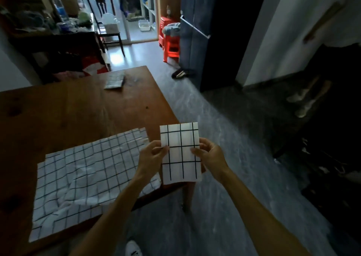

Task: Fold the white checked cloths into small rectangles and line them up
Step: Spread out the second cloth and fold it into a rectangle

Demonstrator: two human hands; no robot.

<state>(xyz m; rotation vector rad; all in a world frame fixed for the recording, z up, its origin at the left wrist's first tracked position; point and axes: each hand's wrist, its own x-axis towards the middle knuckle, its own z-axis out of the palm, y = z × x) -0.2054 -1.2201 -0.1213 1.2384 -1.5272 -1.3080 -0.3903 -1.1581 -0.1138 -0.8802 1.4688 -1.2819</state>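
A small folded cloth (180,153) is held up in the air, past the right edge of the tabletop (78,107) and over the grey floor (214,119). It is white with dark lines that make squares, and it is folded into a neat tall rectangle. The left hand (151,156) pinches its left edge, with the thumb on the front. The right hand (208,155) pinches its right edge the same way. Both hands grip the cloth about half way up, and the cloth stands upright between them. Just to the left, a big cloth (88,175) with the same squares lies spread out on the tabletop. It is wrinkled, and its near corner hangs a little over the tabletop's edge. It looks like more than one cloth lies there, one on top of the other, but that is hard to tell. Far back on the tabletop, well apart from the others, sits a folded pile (114,81) of checked cloth. The tabletop is brown wood. Down at the bottom, a white shoe (133,249) shows on the floor. Farther off stand red stools (170,44), a dark chair (105,21) and a tall dark fridge (201,31).
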